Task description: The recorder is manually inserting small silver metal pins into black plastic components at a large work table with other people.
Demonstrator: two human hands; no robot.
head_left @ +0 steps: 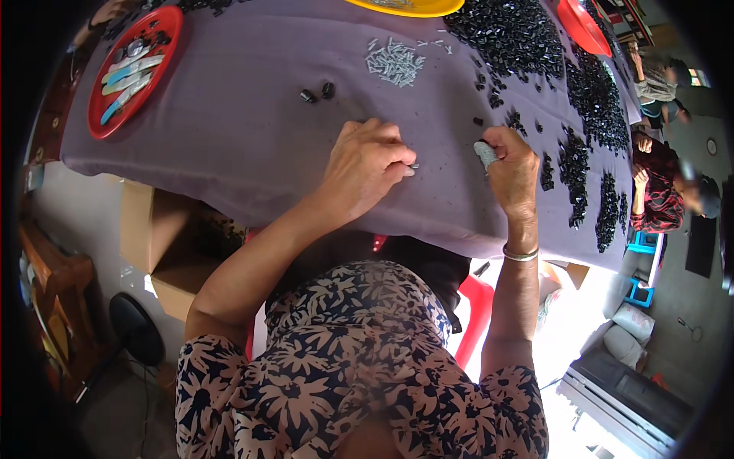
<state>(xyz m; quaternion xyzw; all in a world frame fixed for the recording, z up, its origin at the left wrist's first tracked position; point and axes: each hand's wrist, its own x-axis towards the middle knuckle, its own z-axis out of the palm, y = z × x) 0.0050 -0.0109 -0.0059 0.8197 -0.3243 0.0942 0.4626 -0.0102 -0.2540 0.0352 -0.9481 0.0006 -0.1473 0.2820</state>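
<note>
My left hand [367,159] is closed in a pinch above the cloth near the table's front edge. A small silvery pin [414,166] pokes out at its fingertips. To the right, my right hand [512,170] is curled closed, with a pale textured finger cover [486,155] on one digit; anything inside its grip is hidden. One small black part [478,121] lies just beyond that hand. Farther off sits a loose pile of short grey pins [395,64]. Two black cylindrical parts [308,96] rest on the cloth beyond my left hand.
Heaps of small black parts [508,34] spread over the purple cloth [229,92] at the far right. A red tray [97,115] with blue-and-white handled tools stands left. A yellow plate [413,9] and another red tray [582,29] are at the back. Other people sit right.
</note>
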